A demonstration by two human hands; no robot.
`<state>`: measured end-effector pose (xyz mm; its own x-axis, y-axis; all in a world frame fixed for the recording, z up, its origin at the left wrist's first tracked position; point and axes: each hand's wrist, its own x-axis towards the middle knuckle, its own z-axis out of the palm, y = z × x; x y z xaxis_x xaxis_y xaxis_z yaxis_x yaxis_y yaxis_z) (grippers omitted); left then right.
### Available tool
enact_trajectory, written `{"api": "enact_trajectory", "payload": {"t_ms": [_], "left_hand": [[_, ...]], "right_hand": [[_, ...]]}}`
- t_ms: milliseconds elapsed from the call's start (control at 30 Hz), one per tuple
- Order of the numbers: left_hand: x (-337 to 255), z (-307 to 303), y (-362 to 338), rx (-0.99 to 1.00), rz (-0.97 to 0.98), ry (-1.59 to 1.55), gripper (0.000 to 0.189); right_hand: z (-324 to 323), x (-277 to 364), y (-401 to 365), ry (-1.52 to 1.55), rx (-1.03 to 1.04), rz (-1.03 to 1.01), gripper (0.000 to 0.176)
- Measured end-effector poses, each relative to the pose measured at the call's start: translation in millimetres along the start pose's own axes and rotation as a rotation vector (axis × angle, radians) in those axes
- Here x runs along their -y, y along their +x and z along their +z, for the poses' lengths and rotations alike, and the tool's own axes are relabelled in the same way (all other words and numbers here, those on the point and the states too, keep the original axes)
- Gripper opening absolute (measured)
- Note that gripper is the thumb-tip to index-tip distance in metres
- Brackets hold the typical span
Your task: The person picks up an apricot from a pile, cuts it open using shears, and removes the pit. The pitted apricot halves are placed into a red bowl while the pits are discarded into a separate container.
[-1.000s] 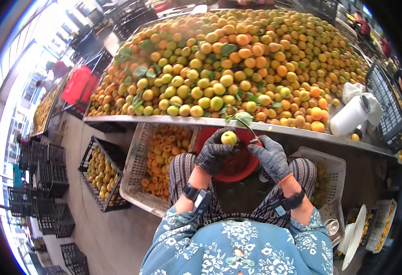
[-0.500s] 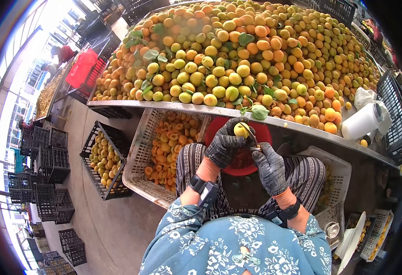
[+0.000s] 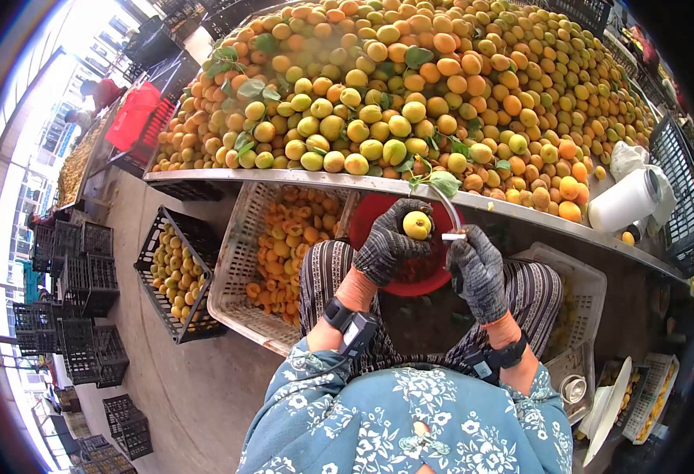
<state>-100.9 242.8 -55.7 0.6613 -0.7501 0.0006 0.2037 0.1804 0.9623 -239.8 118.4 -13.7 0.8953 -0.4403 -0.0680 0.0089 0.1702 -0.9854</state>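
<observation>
In a grey knit glove, my left hand (image 3: 391, 246) closes around a yellow-green apricot (image 3: 417, 225) above a red basin (image 3: 369, 209). My right hand (image 3: 477, 272), gloved the same way, grips a small knife with a curved metal blade (image 3: 449, 208) and a pale base near the fingers. The blade points up and away from me, apart from the apricot. Beyond both hands, a big heap of apricots (image 3: 379, 110) covers a metal-edged table (image 3: 299, 178). A green leaf (image 3: 445, 183) hangs at the table's edge.
Left of my knees, a white crate (image 3: 228, 268) holds split apricots, and a black crate (image 3: 197, 316) holds whole ones. Another pale crate (image 3: 592, 288) is at my right. A white jug (image 3: 625, 207) lies on the table. Black crates (image 3: 90, 272) stack at far left.
The knife has come away from the apricot and its blade now points upward. My right hand has moved slightly right; the left still holds the apricot, turned a little.
</observation>
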Motion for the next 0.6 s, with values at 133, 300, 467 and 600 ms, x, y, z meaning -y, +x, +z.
{"api": "enact_trajectory", "payload": {"t_ms": [133,300,467,600], "left_hand": [[3.1,8.7,-0.1,0.030,0.071,0.171,0.051],[8.5,10.1,-0.5,0.020,0.077,0.242,0.048],[7.6,14.0,-4.2,0.018,0.086,0.287,0.041],[9.2,17.8,-6.0,-0.046,0.072,0.380,0.039]], "right_hand": [[6.1,17.0,8.5,-0.187,-0.039,-0.120,0.022],[11.9,15.0,11.0,-0.483,-0.016,-0.270,0.021],[10.8,8.5,11.8,-0.637,0.009,-0.424,0.022],[12.7,7.2,10.6,-0.682,-0.006,-0.433,0.021]]}}
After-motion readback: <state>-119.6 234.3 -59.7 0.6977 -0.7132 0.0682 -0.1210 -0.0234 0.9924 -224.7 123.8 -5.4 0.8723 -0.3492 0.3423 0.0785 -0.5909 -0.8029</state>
